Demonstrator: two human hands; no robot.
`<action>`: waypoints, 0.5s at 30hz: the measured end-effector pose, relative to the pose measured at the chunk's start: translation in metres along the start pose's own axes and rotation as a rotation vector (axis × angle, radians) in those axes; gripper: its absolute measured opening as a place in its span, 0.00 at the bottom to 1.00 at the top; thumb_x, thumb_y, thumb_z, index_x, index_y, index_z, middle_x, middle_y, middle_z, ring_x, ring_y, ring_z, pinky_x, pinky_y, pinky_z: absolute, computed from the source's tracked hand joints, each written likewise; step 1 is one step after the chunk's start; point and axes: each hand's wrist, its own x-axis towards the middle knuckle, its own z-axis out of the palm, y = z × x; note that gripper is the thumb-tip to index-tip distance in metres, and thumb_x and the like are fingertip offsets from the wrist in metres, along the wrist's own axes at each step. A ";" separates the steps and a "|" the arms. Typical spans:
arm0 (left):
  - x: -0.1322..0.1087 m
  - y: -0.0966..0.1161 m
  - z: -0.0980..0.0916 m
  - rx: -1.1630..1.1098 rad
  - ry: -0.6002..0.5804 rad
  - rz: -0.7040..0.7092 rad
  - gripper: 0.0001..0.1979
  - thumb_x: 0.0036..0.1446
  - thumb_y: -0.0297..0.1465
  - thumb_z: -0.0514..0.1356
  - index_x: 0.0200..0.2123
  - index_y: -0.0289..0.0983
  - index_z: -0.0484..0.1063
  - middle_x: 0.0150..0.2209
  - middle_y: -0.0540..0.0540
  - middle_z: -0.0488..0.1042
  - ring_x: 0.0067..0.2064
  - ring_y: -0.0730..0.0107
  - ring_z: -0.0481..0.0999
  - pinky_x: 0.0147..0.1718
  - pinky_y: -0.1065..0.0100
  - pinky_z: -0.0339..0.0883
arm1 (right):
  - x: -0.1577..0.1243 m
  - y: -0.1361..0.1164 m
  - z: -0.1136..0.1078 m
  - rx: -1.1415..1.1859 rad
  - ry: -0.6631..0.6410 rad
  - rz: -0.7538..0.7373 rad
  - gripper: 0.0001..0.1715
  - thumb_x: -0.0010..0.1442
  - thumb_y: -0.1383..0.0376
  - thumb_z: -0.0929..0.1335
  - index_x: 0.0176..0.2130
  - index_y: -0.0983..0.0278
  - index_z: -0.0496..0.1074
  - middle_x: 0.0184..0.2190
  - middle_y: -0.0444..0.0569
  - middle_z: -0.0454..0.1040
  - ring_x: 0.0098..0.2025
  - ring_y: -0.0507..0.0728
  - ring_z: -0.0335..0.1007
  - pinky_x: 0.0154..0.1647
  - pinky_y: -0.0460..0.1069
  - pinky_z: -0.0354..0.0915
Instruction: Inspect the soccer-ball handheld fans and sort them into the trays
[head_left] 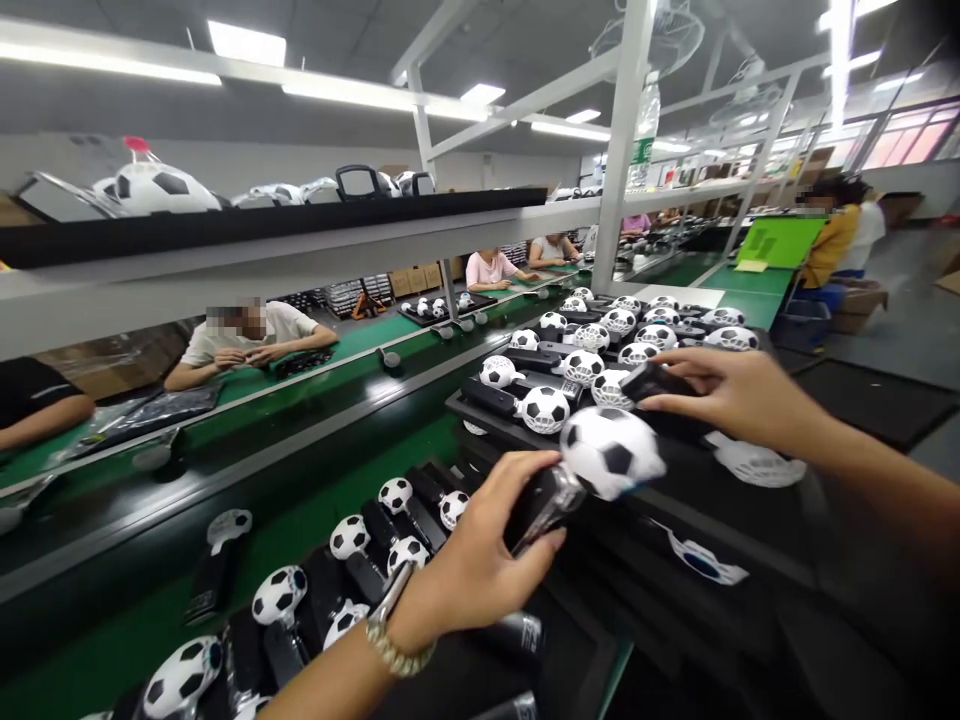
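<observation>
My left hand (pixel 484 545), with a beaded bracelet at the wrist, is wrapped round the dark handle of a handheld fan (pixel 609 450). The fan's white-and-black soccer-ball head tilts up to the right and is slightly blurred. Over the raised black tray (pixel 686 515), my right hand (pixel 739 390) pinches the black handle of another soccer-ball fan (pixel 654 382). Rows of similar fans (pixel 545 409) lie in that tray, some with white ribbed grilles showing. A white grille (pixel 757 462) sits under my right wrist. Nearer, more fans (pixel 277 595) lie in rows left of my left forearm.
A conveyor belt (pixel 315 420) runs along the left, bearing a lone fan (pixel 229 525). Overhead, a metal shelf (pixel 300 255) and its upright post (pixel 622 150) cross the view. Several co-workers sit across the line, one in a white shirt (pixel 292 330). A green board (pixel 780 255) stands at right.
</observation>
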 end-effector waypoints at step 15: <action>0.138 -0.029 0.059 0.195 -0.518 0.484 0.24 0.51 0.23 0.59 0.54 0.36 0.68 0.47 0.41 0.76 0.47 0.57 0.76 0.44 0.62 0.69 | -0.056 0.024 -0.025 0.063 -0.337 -0.082 0.30 0.48 0.45 0.71 0.48 0.52 0.74 0.46 0.54 0.76 0.46 0.62 0.73 0.43 0.52 0.68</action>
